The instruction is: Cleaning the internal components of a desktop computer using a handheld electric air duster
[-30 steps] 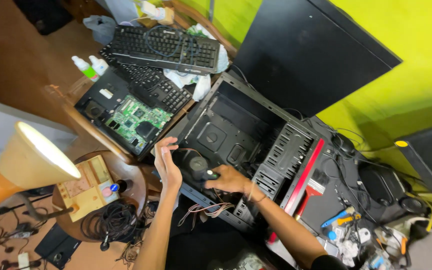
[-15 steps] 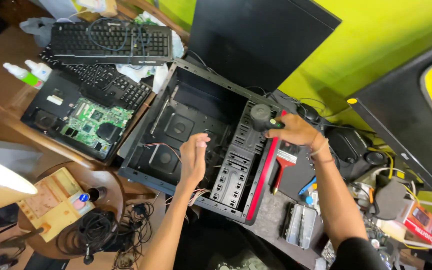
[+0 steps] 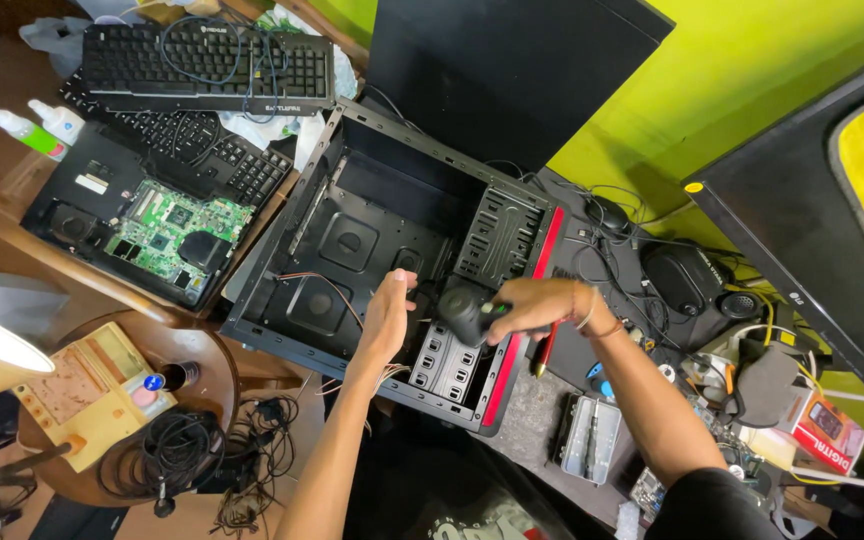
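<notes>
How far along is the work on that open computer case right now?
Done: the computer case lies open on its side, its main bay stripped bare. In hand: the right hand grips a black screwdriver over the drive cage; the left hand rests inside. Left: loose wires lie unconnected.

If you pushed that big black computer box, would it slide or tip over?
The computer case would probably slide, not tip: it lies flat on its wide side. It likely feels fairly light, being open and mostly empty. The loose wires inside look floppy.
</notes>
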